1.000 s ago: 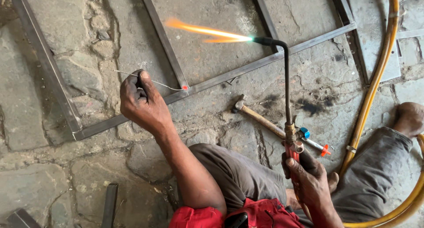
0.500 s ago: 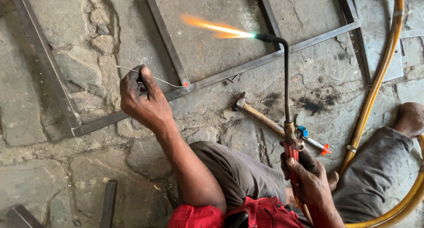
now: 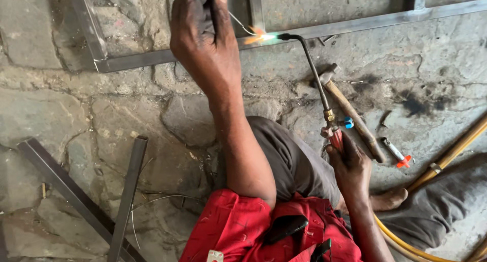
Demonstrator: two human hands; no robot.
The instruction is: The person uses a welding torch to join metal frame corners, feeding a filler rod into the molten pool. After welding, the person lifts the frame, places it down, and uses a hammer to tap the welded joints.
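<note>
My left hand (image 3: 203,36) pinches a thin filler wire (image 3: 238,22) whose tip meets the joint of a grey metal frame (image 3: 355,24) lying on the stone floor. My right hand (image 3: 352,170) grips the handle of a gas torch (image 3: 317,79). Its bent nozzle points left, and a short orange flame (image 3: 256,38) plays on the frame joint right at the wire's tip. The torch's yellow hose (image 3: 406,241) runs off behind my right wrist.
A wooden-handled hammer (image 3: 350,112) lies on the floor beside the torch, with a small red-tipped tool (image 3: 396,154) to its right. Loose metal bars (image 3: 127,191) lie at the lower left. Another yellow hose (image 3: 454,150) crosses at the right. A bare foot (image 3: 388,198) rests near my right hand.
The view has closed in on the frame. The torch swung down from pointing above the frame to the joint, its flame now short and on the metal beside the wire.
</note>
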